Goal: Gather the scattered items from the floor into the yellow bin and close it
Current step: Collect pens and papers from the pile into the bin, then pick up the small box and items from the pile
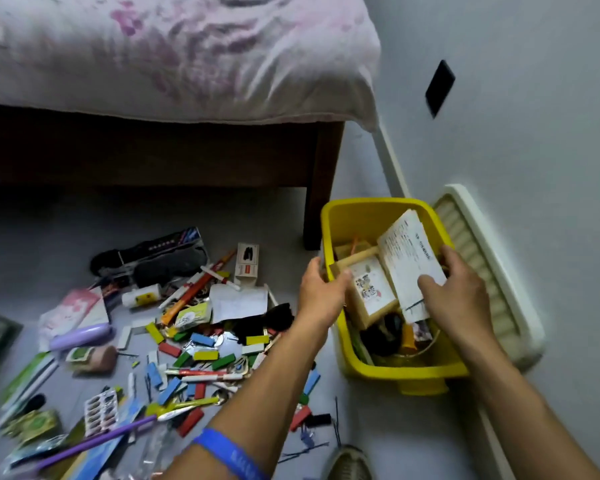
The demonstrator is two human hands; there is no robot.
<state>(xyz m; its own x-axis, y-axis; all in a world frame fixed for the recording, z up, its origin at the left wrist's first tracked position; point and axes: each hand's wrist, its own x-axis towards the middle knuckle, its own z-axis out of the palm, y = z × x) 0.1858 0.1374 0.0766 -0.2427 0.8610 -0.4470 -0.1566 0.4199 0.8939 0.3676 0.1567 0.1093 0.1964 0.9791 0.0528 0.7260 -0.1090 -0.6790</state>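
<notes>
While 2 hands work | left hand grips 1 box | right hand grips 1 booklet

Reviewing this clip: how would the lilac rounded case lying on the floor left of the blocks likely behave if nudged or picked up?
The lilac case looks smooth and glossy, so it may slip in a loose grip. Its rounded, tube-like body suggests it could roll when pushed sideways. It appears rigid plastic, probably light, resting partly on the pink packet, so it may slide off that first.

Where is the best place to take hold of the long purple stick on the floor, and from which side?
Probably pinch the purple stick near its middle, coming from above: it lies flat and slanted over packets, thin enough for thumb and finger, and mid-length looks uncovered.
</notes>
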